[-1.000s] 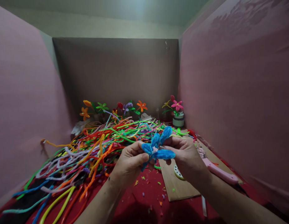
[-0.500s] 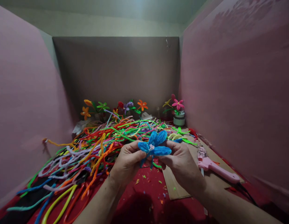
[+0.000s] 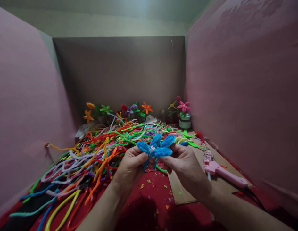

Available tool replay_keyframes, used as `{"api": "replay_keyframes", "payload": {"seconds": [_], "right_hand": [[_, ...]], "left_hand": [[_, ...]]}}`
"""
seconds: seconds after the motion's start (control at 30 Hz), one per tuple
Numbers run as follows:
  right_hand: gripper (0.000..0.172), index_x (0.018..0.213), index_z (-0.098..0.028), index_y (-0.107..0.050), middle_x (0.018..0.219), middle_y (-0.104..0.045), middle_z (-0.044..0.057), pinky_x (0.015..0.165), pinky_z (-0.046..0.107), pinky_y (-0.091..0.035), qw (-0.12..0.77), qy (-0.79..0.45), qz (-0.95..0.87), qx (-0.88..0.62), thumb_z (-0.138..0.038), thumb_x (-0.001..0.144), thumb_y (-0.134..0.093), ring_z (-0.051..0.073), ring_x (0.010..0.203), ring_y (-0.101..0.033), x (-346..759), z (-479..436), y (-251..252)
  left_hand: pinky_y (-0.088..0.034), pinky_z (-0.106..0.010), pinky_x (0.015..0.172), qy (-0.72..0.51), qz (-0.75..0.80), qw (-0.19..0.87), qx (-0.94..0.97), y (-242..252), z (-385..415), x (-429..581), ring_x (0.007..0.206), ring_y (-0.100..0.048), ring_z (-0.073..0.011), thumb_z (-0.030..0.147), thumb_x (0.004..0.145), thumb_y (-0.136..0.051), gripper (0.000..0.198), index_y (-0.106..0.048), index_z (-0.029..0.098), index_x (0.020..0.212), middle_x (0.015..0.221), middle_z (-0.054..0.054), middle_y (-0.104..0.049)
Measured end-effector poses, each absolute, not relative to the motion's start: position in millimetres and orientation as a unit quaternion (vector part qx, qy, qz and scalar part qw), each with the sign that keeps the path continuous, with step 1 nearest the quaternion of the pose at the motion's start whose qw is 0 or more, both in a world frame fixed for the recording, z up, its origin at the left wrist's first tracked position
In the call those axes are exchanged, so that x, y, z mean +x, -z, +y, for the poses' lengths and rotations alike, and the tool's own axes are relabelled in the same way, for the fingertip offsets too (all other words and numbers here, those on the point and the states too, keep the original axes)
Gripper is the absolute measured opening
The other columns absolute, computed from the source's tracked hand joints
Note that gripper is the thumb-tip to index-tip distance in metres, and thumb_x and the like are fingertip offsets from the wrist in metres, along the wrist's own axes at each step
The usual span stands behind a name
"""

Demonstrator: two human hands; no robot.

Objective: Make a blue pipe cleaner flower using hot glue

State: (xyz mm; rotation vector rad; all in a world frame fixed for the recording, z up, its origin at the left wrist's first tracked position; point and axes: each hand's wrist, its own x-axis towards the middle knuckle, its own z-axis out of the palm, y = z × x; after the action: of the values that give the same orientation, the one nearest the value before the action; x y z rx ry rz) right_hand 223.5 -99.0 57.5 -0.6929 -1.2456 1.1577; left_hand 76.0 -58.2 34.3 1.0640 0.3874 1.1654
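A blue pipe-cleaner flower (image 3: 161, 151) with a small pale pink centre is held up between both hands, its petals spread toward me. My left hand (image 3: 132, 163) pinches it at the left, thumb just below the centre. From the other side, my right hand (image 3: 185, 163) has thumb and fingers closed at the right-hand petals. Some lower petals hang partly behind the fingers. Below the flower, a bright green pipe-cleaner piece (image 3: 161, 169) shows between the hands.
Loose pipe cleaners (image 3: 91, 157) in many colours heap up on the left and middle. A pink glue gun (image 3: 223, 173) lies on cardboard (image 3: 182, 191) at right. Finished flowers (image 3: 146, 107) stand along the back, some by a pale green jar (image 3: 185, 121). Scraps dot the red cloth (image 3: 139, 205).
The blue flower has shifted slightly left and turned a little, so its left petal now shows more fully. Both hands keep their hold on it.
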Motion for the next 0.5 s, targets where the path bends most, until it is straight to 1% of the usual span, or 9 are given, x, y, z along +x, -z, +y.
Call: {"api": "replay_keyframes", "payload": {"seconds": [0.07,0.13,0.23,0.5], "right_hand": [[0.012,0.058,-0.017,-0.058,0.047,-0.049,-0.006,0.041,0.020,-0.031,0.598,-0.507,-0.543,-0.301,-0.018,0.065,-0.066,0.005,0.041,-0.035,223.5,-99.2,-56.3],[0.011,0.060,-0.017,-0.058,0.047,-0.049,-0.006,0.041,0.020,-0.031,0.587,-0.513,-0.548,-0.304,-0.018,0.065,-0.067,0.005,0.041,-0.036,223.7,-99.0,-54.0],[0.011,0.062,-0.017,-0.057,0.049,-0.049,-0.007,0.042,0.020,-0.032,0.582,-0.514,-0.555,-0.299,-0.019,0.066,-0.067,0.005,0.042,-0.038,223.4,-98.5,-51.2],[0.015,0.058,-0.018,-0.057,0.050,-0.046,-0.007,0.043,0.020,-0.031,0.588,-0.500,-0.567,-0.288,-0.018,0.068,-0.068,0.006,0.045,-0.036,221.6,-103.4,-54.0]], "left_hand": [[-0.042,-0.017,0.047,-0.509,0.178,0.696,0.474,-33.3,-57.8,74.7,0.048,-0.055,-0.0085,0.018,0.063,-0.073,0.012,-0.064,0.012,0.069,0.057,-0.002,-0.063],[-0.039,-0.015,0.043,-0.498,0.182,0.704,0.473,-32.7,-57.3,73.7,0.046,-0.054,-0.0075,0.016,0.063,-0.072,0.010,-0.064,0.013,0.068,0.058,-0.001,-0.064],[-0.036,-0.014,0.038,-0.494,0.184,0.701,0.480,-31.8,-57.0,73.5,0.040,-0.052,-0.0066,0.017,0.063,-0.071,0.009,-0.064,0.012,0.065,0.054,-0.001,-0.062],[-0.041,-0.015,0.037,-0.497,0.194,0.699,0.476,-27.0,-57.9,77.5,0.039,-0.053,-0.0079,0.020,0.059,-0.075,0.016,-0.064,0.012,0.066,0.052,0.000,-0.060]]}}
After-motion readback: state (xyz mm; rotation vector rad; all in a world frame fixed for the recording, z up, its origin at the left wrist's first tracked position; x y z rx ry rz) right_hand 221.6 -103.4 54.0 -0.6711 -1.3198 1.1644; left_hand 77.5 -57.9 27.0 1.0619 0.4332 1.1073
